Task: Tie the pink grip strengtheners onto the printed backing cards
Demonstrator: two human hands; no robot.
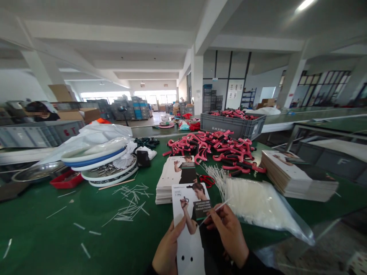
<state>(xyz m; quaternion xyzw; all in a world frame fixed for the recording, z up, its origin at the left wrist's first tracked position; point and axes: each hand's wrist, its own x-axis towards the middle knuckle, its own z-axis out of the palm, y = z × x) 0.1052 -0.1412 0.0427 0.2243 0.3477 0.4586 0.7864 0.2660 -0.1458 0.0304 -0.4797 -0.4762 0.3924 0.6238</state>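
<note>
My left hand (168, 250) grips the left edge of a printed packaging card (189, 225), held upright over the green table (71, 229). My right hand (229, 233) pinches a thin white cable tie (216, 210) against the card's right side. Just beyond lies a stack of the same cards (176, 175). To the right sits a clear bag of white cable ties (255, 202). Farther back is a heap of red and black hand grippers (220, 147).
Cut tie ends (130, 200) litter the table at left. Round white trays under plastic (100, 160), a red tray (67, 179) and a metal bowl (37, 172) stand at back left. Another card stack (298, 175) lies right; a grey crate (232, 124) behind. A person (41, 111) sits far left.
</note>
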